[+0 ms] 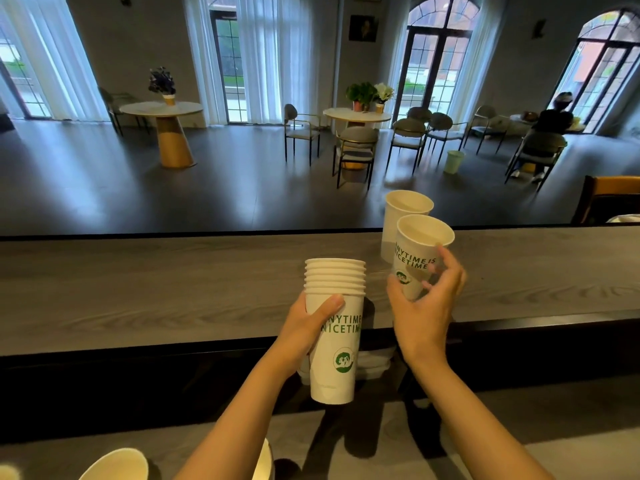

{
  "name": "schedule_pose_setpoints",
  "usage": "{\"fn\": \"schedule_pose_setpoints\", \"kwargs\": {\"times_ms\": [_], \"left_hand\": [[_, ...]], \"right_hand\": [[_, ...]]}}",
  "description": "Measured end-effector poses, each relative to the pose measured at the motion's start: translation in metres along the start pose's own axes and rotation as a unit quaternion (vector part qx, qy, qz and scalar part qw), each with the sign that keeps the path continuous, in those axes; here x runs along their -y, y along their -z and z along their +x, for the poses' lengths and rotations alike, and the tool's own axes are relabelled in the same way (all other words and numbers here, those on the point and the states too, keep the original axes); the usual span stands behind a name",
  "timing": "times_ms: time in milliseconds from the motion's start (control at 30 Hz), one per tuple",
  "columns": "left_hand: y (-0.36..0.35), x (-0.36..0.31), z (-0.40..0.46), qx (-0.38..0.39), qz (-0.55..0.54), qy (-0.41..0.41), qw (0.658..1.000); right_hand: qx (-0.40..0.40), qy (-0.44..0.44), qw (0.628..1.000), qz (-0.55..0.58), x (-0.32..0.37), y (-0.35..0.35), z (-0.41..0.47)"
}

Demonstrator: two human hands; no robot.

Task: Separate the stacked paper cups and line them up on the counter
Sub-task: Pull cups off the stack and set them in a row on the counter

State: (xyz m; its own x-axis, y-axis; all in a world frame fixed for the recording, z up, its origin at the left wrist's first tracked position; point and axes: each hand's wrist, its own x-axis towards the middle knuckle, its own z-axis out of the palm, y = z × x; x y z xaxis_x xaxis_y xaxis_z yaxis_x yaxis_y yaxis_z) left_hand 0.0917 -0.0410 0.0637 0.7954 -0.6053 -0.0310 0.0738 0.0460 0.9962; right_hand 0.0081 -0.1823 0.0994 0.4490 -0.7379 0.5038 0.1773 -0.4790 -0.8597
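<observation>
Left hand (308,327) wraps round the stack of paper cups (334,327), thumb across the green lettering, holding it upright above the counter's near edge. Right hand (424,306) grasps a single cup (415,258) low on its wall, fingers curled round it over the wooden counter (173,282). Just behind it another cup (401,216) stands on the counter.

Held cup (420,252) before cup (403,216), right of stack (335,327)
</observation>
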Motion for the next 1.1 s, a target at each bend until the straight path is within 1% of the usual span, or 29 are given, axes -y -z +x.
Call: {"fn": "schedule_pose_setpoints", "kwargs": {"times_ms": [67, 100, 133, 167, 233, 333, 400, 467, 500, 667, 733, 800, 867, 933, 1033, 1100], "left_hand": [[0.005, -0.004, 0.001, 0.025, -0.004, 0.017, 1.000], [0.011, -0.007, 0.001, 0.040, -0.012, 0.025, 0.999], [0.016, -0.010, 0.001, 0.055, -0.020, 0.034, 0.998], [0.022, -0.013, 0.001, 0.064, -0.025, 0.040, 0.997], [0.033, -0.018, -0.001, 0.076, -0.018, 0.047, 0.996], [0.043, -0.017, -0.006, 0.089, -0.021, 0.047, 0.995], [0.045, -0.015, -0.009, 0.089, -0.033, 0.047, 0.994], [0.044, -0.013, -0.011, 0.085, -0.040, 0.043, 0.995], [0.044, -0.012, -0.012, 0.080, -0.039, 0.040, 0.995], [0.045, -0.011, -0.013, 0.047, -0.027, 0.013, 0.998], [0.045, -0.011, -0.010, 0.028, -0.029, -0.007, 0.999], [0.043, -0.011, -0.009, 0.021, -0.040, -0.029, 0.999], [0.042, -0.008, -0.008, 0.012, -0.044, -0.043, 0.998], [0.041, -0.007, -0.009, 0.011, -0.038, -0.052, 0.998], [0.037, -0.005, -0.008, 0.012, -0.031, -0.060, 0.998], [0.035, -0.004, -0.009, 0.007, -0.030, -0.064, 0.997]], "right_hand": [[0.143, -0.024, 0.989, 0.028, 0.009, -0.010, 0.007], [0.218, -0.032, 0.975, 0.027, 0.014, -0.015, 0.012], [0.271, -0.037, 0.962, 0.012, 0.018, -0.018, 0.016], [0.303, -0.038, 0.952, -0.007, 0.020, -0.021, 0.020], [0.331, -0.064, 0.941, -0.023, 0.024, -0.026, 0.025], [0.386, -0.150, 0.910, 0.012, 0.036, -0.030, 0.029], [0.418, -0.184, 0.889, 0.026, 0.040, -0.034, 0.032], [0.421, -0.206, 0.881, 0.067, 0.042, -0.038, 0.035], [0.409, -0.218, 0.881, 0.093, 0.044, -0.042, 0.036], [0.299, -0.243, 0.909, 0.159, 0.051, -0.062, 0.042], [0.275, -0.259, 0.912, 0.162, 0.048, -0.070, 0.038], [0.273, -0.294, 0.904, 0.151, 0.044, -0.078, 0.033], [0.285, -0.342, 0.886, 0.131, 0.039, -0.083, 0.029], [0.299, -0.364, 0.876, 0.105, 0.040, -0.084, 0.028], [0.293, -0.367, 0.877, 0.104, 0.042, -0.086, 0.028], [0.306, -0.320, 0.893, 0.079, 0.046, -0.087, 0.024]]}}
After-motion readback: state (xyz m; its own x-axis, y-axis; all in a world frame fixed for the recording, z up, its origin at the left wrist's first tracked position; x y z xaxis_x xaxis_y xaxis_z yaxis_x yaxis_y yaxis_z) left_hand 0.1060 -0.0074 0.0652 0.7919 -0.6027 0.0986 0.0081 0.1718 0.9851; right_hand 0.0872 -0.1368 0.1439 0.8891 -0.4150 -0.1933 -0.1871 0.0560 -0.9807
